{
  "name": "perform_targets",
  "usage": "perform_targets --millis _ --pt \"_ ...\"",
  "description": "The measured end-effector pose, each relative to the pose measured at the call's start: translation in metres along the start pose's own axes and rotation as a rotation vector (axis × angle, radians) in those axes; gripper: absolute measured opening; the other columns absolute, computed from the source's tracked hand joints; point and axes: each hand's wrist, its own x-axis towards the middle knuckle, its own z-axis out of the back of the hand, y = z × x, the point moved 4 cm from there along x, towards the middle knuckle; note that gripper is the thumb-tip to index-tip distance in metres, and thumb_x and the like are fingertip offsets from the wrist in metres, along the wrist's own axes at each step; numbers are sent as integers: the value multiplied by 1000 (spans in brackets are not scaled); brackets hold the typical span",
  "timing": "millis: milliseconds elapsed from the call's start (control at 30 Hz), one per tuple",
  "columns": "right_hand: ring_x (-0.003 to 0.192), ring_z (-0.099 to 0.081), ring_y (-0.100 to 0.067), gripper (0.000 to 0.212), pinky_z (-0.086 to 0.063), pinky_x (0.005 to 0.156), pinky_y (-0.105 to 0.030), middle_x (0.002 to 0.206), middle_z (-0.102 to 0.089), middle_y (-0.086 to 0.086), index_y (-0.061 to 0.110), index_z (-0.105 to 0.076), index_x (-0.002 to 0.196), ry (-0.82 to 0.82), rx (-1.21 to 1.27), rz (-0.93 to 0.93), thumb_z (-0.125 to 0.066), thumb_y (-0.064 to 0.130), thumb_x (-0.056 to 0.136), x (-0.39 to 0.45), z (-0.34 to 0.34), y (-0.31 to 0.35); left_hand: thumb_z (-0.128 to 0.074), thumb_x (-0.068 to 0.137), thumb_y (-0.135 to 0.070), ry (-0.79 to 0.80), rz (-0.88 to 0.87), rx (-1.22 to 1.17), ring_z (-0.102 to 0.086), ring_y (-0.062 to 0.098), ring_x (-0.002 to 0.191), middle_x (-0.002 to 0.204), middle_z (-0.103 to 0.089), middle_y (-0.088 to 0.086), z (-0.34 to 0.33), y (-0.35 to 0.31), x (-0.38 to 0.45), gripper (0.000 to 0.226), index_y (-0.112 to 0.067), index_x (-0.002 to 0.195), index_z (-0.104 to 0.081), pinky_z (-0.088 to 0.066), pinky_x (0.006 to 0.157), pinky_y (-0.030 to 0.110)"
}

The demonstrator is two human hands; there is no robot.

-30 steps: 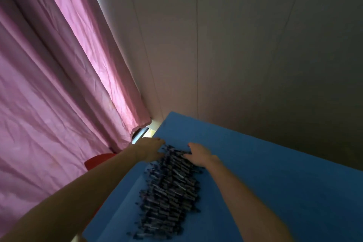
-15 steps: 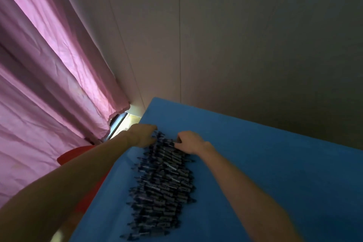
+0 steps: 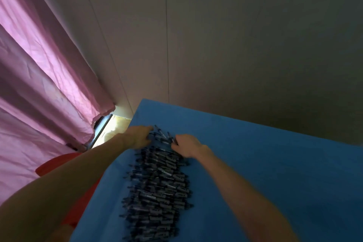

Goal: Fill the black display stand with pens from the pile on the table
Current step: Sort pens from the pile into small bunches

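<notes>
Where the blue bench (image 3: 275, 173) meets the grey wall (image 3: 235, 45), both of the person's arms reach out to the far end of a dark pile of pens (image 3: 157, 188). That pile forms a long band running from the near edge of the bench away toward the wall, left of the bench's middle. Single pens in it lie mostly crosswise to the band, pointing roughly left to right, a few tilted at the far tip. On the pile's far-left corner rests the left hand (image 3: 138, 136), fingers bent down onto the pens; whether it grips any cannot be told. At the far-right corner, the right hand (image 3: 186, 145) has its fingers curled into the pens. A pink curtain (image 3: 39, 84) hangs at left, with something red (image 3: 59, 165) below it beside the bench.
</notes>
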Motion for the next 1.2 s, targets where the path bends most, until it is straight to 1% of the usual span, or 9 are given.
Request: perform_targets --millis 233,400,533,667,800,900,1033,1100,1200 --pt "67 -50 -20 30 -37 57 -34 75 -51 -6 14 -43 76 1 128 -51 -48 27 103 -2 1 -22 -55 98 -38 -30 -36 9 -59 28 119 136 -57 6 1 0 8 58 -20 150 -35 -50 96 40" --pt "64 -48 -19 29 -39 58 -36 74 -51 -5 14 -46 78 -26 140 -99 -48 30 103 -10 7 -38 -57 98 -36 -61 -29 14 -61 28 112 141 -51 7 0 -1 15 62 -17 151 -31 -53 90 44" --pt "61 -42 -16 34 -34 57 -34 71 -45 -2 16 -39 72 -53 211 -137 -47 27 103 -15 12 -47 -59 98 -35 -94 -62 8 -58 28 113 156 -32 7 3 -9 20 71 -14 156 -22 -53 86 42" --pt "60 -39 -15 36 -31 56 -32 68 -41 -1 17 -36 71 -90 320 -188 -48 23 104 -18 12 -56 -61 98 -36 -112 -95 -2 -50 29 128 163 -18 5 6 -22 27 77 -14 158 -17 -51 93 42" --pt "63 -42 -16 35 -32 58 -32 70 -43 -2 16 -39 71 -77 455 -246 -50 21 104 -22 7 -64 -58 99 -40 -83 -127 -61 -38 29 141 163 -24 5 6 -36 37 78 -14 159 -16 -44 107 42" --pt "72 -53 -18 30 -40 64 -32 78 -56 -3 12 -50 78 -92 568 -284 -47 22 106 -25 9 -68 -56 100 -41 -49 -166 -33 -36 28 142 161 -30 5 7 -43 41 75 -16 159 -18 -41 110 42" --pt "89 -71 -14 28 -55 86 -36 92 -76 0 12 -60 89 -74 615 -293 -44 25 108 -30 16 -73 -53 99 -49 -54 -212 -37 -39 25 138 155 -37 4 7 -46 44 67 -18 155 -32 -41 110 41" --pt "85 -70 -18 30 -56 82 -38 93 -76 -3 12 -60 87 -109 510 -298 -44 27 107 -32 21 -76 -53 95 -61 -66 -260 -6 -45 22 129 144 -43 0 4 -45 43 66 -21 148 -45 -44 104 39" --pt "68 -58 -21 38 -45 58 -34 79 -63 -6 12 -53 77 -143 189 -285 -44 35 106 -32 29 -75 -47 85 -79 -70 -304 64 -51 16 115 127 -51 -6 1 -40 39 72 -27 135 -55 -48 93 36"
